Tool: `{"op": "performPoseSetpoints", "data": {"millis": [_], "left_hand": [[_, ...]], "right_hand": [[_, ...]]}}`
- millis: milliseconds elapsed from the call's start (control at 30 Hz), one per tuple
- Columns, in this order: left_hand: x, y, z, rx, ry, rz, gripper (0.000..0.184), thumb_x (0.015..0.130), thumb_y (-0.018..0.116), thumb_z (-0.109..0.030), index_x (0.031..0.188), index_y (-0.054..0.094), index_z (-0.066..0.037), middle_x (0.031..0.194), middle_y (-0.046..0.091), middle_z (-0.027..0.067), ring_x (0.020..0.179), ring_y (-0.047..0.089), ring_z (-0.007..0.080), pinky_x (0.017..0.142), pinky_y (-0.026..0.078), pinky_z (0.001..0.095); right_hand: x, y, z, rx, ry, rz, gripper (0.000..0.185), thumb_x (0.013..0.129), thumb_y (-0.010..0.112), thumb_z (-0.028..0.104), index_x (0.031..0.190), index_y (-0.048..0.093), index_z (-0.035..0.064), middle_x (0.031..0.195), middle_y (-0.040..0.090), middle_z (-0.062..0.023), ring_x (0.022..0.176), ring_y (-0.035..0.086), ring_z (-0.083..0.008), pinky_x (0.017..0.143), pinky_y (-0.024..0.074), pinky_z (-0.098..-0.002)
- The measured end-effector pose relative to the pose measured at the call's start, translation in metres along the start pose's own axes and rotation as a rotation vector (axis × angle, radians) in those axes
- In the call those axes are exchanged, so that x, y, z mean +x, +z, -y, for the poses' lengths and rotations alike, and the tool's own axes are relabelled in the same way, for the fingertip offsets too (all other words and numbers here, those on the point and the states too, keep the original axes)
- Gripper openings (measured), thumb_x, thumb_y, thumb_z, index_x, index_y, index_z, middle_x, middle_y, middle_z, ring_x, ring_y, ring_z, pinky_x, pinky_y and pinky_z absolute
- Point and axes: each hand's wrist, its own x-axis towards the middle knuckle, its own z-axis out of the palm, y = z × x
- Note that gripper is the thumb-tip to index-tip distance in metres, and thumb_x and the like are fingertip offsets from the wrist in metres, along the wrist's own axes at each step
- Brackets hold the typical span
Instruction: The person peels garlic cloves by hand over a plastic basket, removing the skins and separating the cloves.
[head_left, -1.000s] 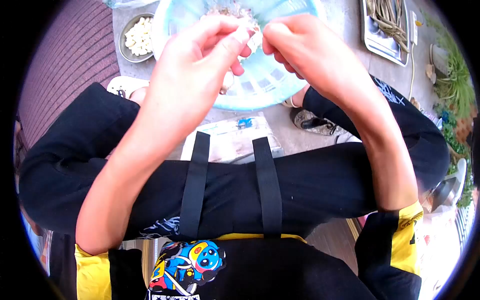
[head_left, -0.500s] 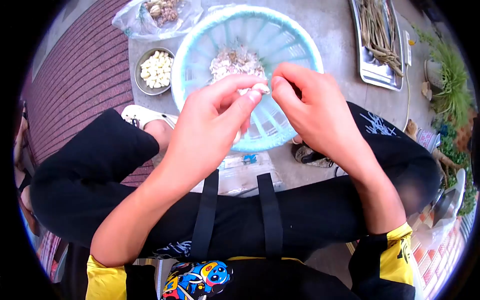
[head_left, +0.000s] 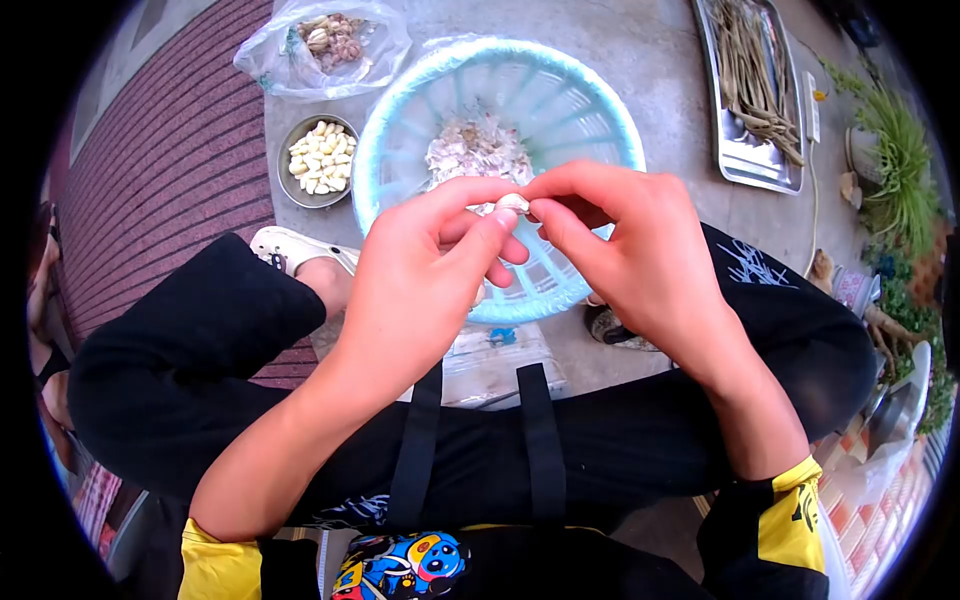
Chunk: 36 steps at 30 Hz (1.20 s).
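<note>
I have the forearms (head_left: 285,440) coming in from 8 and 4 o'clock, meeting just short of 12. The left hand (head_left: 425,245) points toward 2, thumb and forefinger clamped on a garlic clove (head_left: 513,203), the other fingers curled loosely below. The right hand (head_left: 645,235) points toward 10, forefinger and thumb pinched at the clove's right end. Both sit over the blue basin (head_left: 369,150), its rim curving beyond them from 10 to 2. My widest room is the bare floor (head_left: 662,110) toward 1, up to the metal tray (head_left: 760,176) at 2. Between 10 and 11, the steel bowl (head_left: 318,202) of peeled cloves stands just beside the rim; black trouser legs (head_left: 640,430) bound the near side. The clove is small and whitish; how much skin clings to it I cannot tell.
</note>
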Motion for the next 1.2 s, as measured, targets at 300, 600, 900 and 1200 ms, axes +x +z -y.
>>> {"op": "performPoseSetpoints", "data": {"millis": [300, 600, 900, 1200], "left_hand": [[-0.005, 0.006, -0.005, 0.161, 0.037, -0.065, 0.024, 0.096, 0.054, -0.009, 0.114, 0.062, 0.005, 0.079, 0.067, 0.0072, 0.071, 0.062, 0.0106, 0.067, 0.049, 0.0235], [-0.003, 0.004, 0.008, 0.067, -0.027, -0.033, 0.024, 0.096, 0.054, -0.012, 0.110, 0.063, 0.006, 0.075, 0.066, 0.0079, 0.067, 0.062, 0.0117, 0.061, 0.048, 0.0247], [-0.006, 0.002, 0.006, 0.207, -0.019, 0.029, 0.026, 0.099, 0.052, -0.013, 0.116, 0.062, 0.003, 0.078, 0.065, 0.0048, 0.071, 0.061, 0.0093, 0.066, 0.046, 0.0220], [-0.002, -0.005, 0.000, -0.030, -0.109, 0.049, 0.031, 0.098, 0.053, -0.015, 0.122, 0.057, 0.005, 0.093, 0.068, 0.0101, 0.081, 0.066, 0.0136, 0.066, 0.048, 0.0225]], "right_hand": [[0.000, 0.012, -0.007, -0.088, -0.204, -0.068, 0.008, 0.082, 0.060, 0.004, 0.086, 0.063, -0.0018, 0.076, 0.063, -0.0181, 0.070, 0.063, -0.0361, 0.062, 0.0499, -0.0403], [-0.001, 0.015, -0.001, -0.035, -0.073, -0.049, 0.009, 0.080, 0.061, 0.005, 0.074, 0.061, -0.0019, 0.070, 0.062, -0.0190, 0.067, 0.063, -0.0360, 0.060, 0.0494, -0.0407], [-0.001, 0.009, -0.003, -0.130, 0.049, 0.021, 0.009, 0.080, 0.064, 0.002, 0.088, 0.066, -0.0020, 0.071, 0.065, -0.0130, 0.060, 0.063, -0.0192, 0.057, 0.0484, -0.0297], [0.003, 0.001, -0.002, 0.071, -0.029, 0.051, 0.010, 0.086, 0.062, 0.009, 0.089, 0.063, -0.0011, 0.075, 0.064, -0.0178, 0.065, 0.063, -0.0295, 0.058, 0.0478, -0.0351]]}}
